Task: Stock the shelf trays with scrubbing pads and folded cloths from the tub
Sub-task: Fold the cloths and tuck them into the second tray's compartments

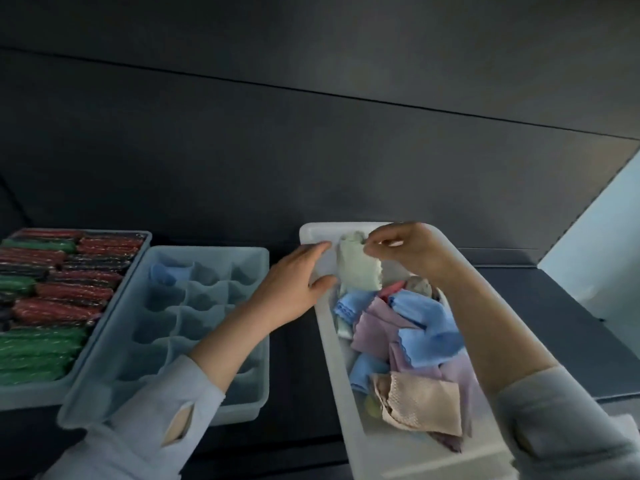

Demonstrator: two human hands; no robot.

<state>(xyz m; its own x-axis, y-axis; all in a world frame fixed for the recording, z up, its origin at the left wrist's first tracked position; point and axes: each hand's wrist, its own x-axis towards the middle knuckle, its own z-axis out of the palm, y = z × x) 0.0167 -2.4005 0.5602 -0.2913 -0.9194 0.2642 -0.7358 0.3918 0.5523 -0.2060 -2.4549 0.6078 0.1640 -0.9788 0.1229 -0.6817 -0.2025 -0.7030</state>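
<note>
A white tub (330,355) on the right holds several loose cloths in blue, lilac, pink and beige. My right hand (405,251) pinches the top edge of a pale green cloth (358,268) and holds it up over the tub's far end. My left hand (294,285) reaches to the cloth's left side with straight fingers, touching or nearly touching it. A light blue divided tray (239,254) in the middle has one blue cloth (169,273) in a far-left cell. At the far left, a grey tray (114,299) is packed with red and green scrubbing pads (62,296).
All three containers stand on a dark shelf (298,368) with a dark back wall behind. A pale wall or panel (595,258) rises at the right. A gap of dark shelf separates the divided tray from the tub.
</note>
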